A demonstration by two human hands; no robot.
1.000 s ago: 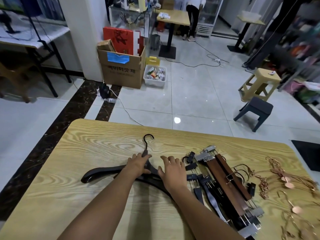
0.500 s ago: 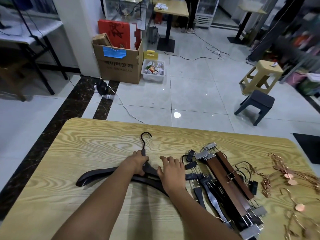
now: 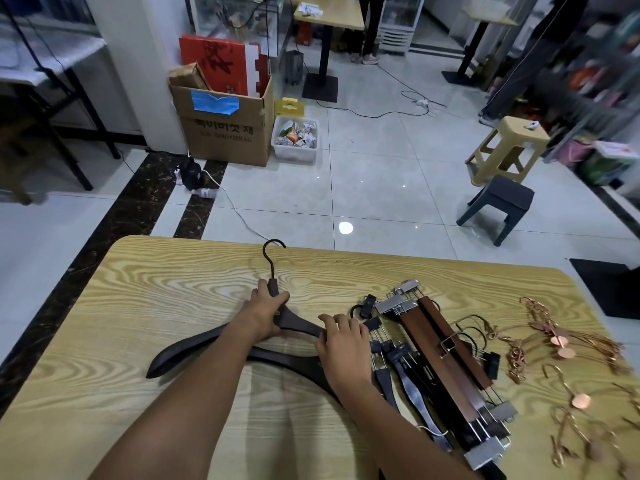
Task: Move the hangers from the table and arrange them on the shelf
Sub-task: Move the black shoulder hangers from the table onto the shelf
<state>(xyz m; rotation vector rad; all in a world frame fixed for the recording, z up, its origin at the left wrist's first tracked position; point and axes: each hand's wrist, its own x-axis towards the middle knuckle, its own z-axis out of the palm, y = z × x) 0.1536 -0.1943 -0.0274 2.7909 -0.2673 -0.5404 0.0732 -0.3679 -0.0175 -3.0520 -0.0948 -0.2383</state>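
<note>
Well, left hand (image 3: 265, 318): grips dark hanger (image 3: 187, 350) neck
right hand (image 3: 343, 344): curled over its arm
clip hangers (image 3: 436, 358): near counter (image 3: 138, 289) right edge; I judge none shelved

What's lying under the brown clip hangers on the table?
Black clip hangers stick out from beneath the brown clip hangers along their left side and near end. How many lie below is covered.
</note>
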